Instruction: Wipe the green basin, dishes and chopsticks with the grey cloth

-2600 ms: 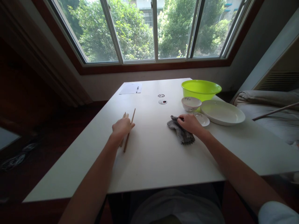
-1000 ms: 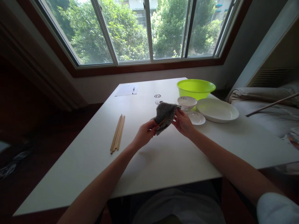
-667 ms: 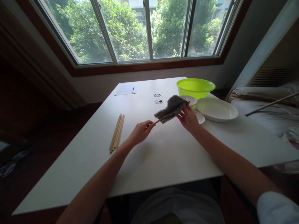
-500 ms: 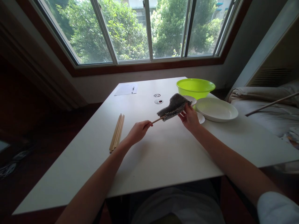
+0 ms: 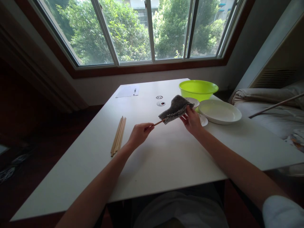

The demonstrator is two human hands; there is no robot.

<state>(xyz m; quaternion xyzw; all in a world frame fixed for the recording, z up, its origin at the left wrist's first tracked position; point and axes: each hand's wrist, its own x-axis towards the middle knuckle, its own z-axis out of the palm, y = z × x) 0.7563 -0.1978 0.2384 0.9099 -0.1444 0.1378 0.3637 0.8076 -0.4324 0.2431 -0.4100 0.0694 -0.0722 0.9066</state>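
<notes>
My left hand (image 5: 142, 133) pinches the end of a thin wooden chopstick (image 5: 159, 122), which slants up and to the right above the table. Around its far part lies a folded grey cloth (image 5: 175, 108) with a pale, ragged edge. My right hand (image 5: 191, 120) grips the cloth at its right side, thumb on top and fingers below. The chopstick's far end is hidden in the cloth. To the left of my left hand, several more chopsticks (image 5: 118, 136) lie in a loose bundle on the white table (image 5: 152, 171).
Behind my right hand stand a lime-green basin (image 5: 198, 89), a white bowl (image 5: 194, 102), a small white dish (image 5: 203, 120) and a large oval white plate (image 5: 220, 111). Farther back are two small round items (image 5: 161, 103) and a paper sheet (image 5: 123, 91) with a pen (image 5: 135, 91).
Almost nothing differs. Both hands, with the chopstick and cloth, have shifted very slightly to the left.
</notes>
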